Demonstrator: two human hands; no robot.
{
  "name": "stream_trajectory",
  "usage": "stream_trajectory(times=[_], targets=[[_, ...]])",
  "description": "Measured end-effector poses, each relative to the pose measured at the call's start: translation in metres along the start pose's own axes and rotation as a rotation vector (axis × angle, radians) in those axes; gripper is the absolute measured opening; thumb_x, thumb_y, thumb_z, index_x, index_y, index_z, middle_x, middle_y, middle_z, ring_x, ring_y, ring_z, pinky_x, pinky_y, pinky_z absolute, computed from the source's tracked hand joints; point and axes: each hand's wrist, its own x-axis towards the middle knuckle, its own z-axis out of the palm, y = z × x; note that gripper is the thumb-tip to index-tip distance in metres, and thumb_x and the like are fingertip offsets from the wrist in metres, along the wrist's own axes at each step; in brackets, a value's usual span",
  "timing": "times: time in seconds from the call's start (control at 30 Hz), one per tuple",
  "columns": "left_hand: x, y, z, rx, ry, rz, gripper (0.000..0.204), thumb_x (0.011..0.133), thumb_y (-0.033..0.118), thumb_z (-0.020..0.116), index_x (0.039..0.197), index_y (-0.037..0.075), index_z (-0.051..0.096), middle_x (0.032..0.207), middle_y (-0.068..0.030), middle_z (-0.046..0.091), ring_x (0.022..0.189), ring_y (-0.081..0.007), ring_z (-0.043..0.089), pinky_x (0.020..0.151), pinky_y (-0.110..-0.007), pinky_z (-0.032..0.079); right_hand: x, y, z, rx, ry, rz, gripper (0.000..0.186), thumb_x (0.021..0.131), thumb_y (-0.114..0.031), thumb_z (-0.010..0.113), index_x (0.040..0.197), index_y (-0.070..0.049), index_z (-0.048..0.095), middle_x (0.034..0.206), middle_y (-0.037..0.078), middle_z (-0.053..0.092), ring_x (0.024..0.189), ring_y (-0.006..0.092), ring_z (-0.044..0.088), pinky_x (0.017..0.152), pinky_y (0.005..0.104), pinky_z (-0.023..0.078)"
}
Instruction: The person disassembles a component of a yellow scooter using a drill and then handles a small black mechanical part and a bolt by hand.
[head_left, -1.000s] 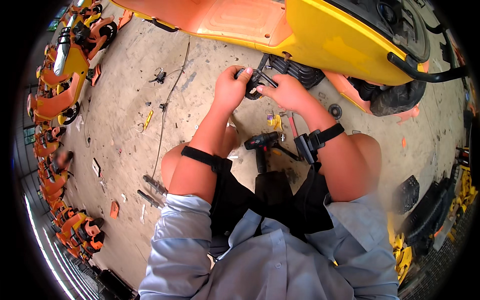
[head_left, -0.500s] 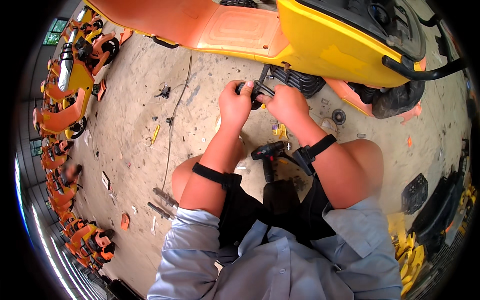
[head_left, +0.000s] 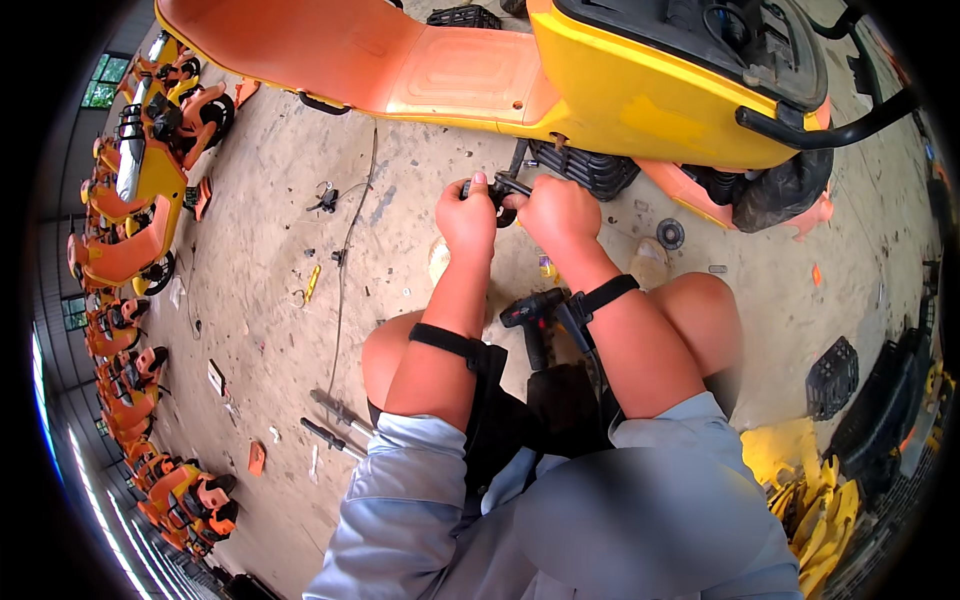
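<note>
My left hand [head_left: 466,218] is closed round a small black part [head_left: 504,214] with a rounded, ring-like lower end, thumb on top. Close beside it, my right hand [head_left: 562,214] is closed on a dark bar-shaped piece [head_left: 513,184] that meets the black part. Fingers hide most of both, so I cannot tell their exact kind. Both hands are held out over the floor, just short of a yellow and orange scooter [head_left: 640,115] lying across the far side. A black power drill [head_left: 537,325] stands out below my wrists, between my knees.
A black plastic crate-like piece [head_left: 590,170] lies under the scooter's edge. A dark ring [head_left: 670,234], a yellow-handled tool [head_left: 313,284] and a long cable [head_left: 349,230] are on the concrete. Grey rods [head_left: 338,410] lie near my left knee. Several scooters [head_left: 150,220] line the left; yellow panels [head_left: 815,500] pile up right.
My right hand has turned, its back now more toward me, and the bar between the hands shows less. The view has shifted slightly. Both hands keep their hold.
</note>
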Motion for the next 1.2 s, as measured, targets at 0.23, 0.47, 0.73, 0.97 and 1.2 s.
stream_trajectory(times=[0.23,0.47,0.73,0.97,1.2], targets=[[0.017,-0.022,-0.004,-0.076,-0.355,-0.156,0.045,0.098,0.036,0.069,0.113,-0.006,0.067,0.094,-0.0122,0.070,0.081,-0.0157,0.062,0.074,-0.032,0.051,0.017,0.021,-0.017,-0.054,-0.169,-0.082,0.055,0.079,-0.054,0.080,0.092,-0.001,0.075,0.094,0.020,0.074,0.092,0.0356,0.072,0.080,0.0451,0.056],[0.006,0.033,-0.048,0.410,-0.292,0.430,0.065,0.099,0.055,0.062,0.122,-0.006,0.065,0.113,-0.0241,0.070,0.105,-0.0292,0.065,0.091,-0.038,0.051,0.051,0.095,0.032,-0.210,-0.471,-0.009,0.049,0.087,-0.047,0.075,0.103,-0.001,0.076,0.104,0.023,0.073,0.099,0.0374,0.071,0.084,0.0453,0.055],[-0.001,0.092,-0.139,0.270,-0.277,0.121,0.061,0.100,0.057,0.059,0.083,0.000,0.075,0.090,-0.0049,0.073,0.073,-0.0093,0.051,0.066,-0.026,0.043,0.046,0.118,0.177,-0.339,-0.475,-0.015,0.029,0.091,-0.020,0.068,0.113,-0.003,0.074,0.116,0.023,0.071,0.111,0.0402,0.067,0.093,0.0462,0.055],[0.008,0.064,-0.151,0.235,-0.094,0.392,0.028,0.100,0.019,0.057,0.120,0.000,0.064,0.110,-0.0157,0.072,0.094,-0.0274,0.067,0.083,-0.038,0.054,0.047,0.088,0.265,-0.294,-0.445,-0.094,0.024,0.089,-0.012,0.063,0.110,-0.003,0.071,0.115,0.025,0.071,0.112,0.0414,0.067,0.094,0.0481,0.054],[0.015,0.049,-0.175,0.245,-0.097,0.394,0.036,0.096,0.022,0.062,0.123,-0.002,0.062,0.114,-0.0184,0.071,0.101,-0.0321,0.069,0.088,-0.041,0.055,0.098,0.143,0.348,-0.268,-0.330,-0.205,0.023,0.090,-0.019,0.065,0.101,0.001,0.069,0.104,0.026,0.071,0.101,0.0437,0.068,0.088,0.0497,0.055]])
